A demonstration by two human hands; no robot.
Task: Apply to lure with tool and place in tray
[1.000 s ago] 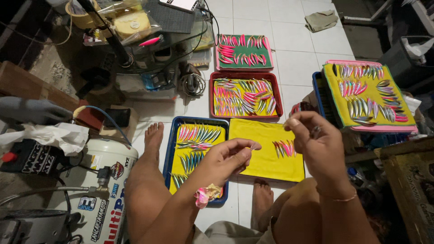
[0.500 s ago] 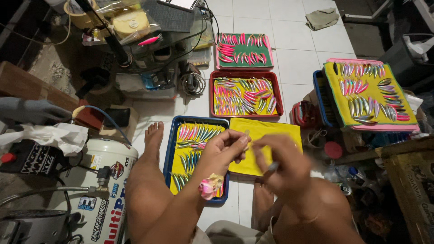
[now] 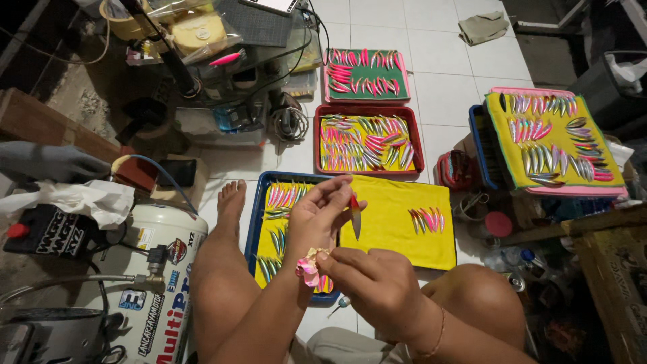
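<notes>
My left hand [image 3: 317,219] pinches a small red and yellow fishing lure [image 3: 355,214] upright between fingertips, above the edge of a yellow mat [image 3: 397,239]. A pink and yellow scrunchie [image 3: 309,269] sits on that wrist. My right hand [image 3: 374,286] is just below it, fingers curled, close to the left wrist; whether it holds anything I cannot tell. A few pink lures [image 3: 426,219] lie on the yellow mat. A blue tray [image 3: 256,226] under my left hand carries rows of lures.
A red tray [image 3: 317,138], a green tray [image 3: 364,94] and a yellow-padded pink tray [image 3: 610,192] hold several painted lures. A white compressor tank [image 3: 162,283], cables and boxes crowd the left. My bare legs and foot [image 3: 229,202] flank the blue tray.
My right hand came down from the right side to sit under my left hand. My left hand lifted off the yellow mat and now holds a lure up.
</notes>
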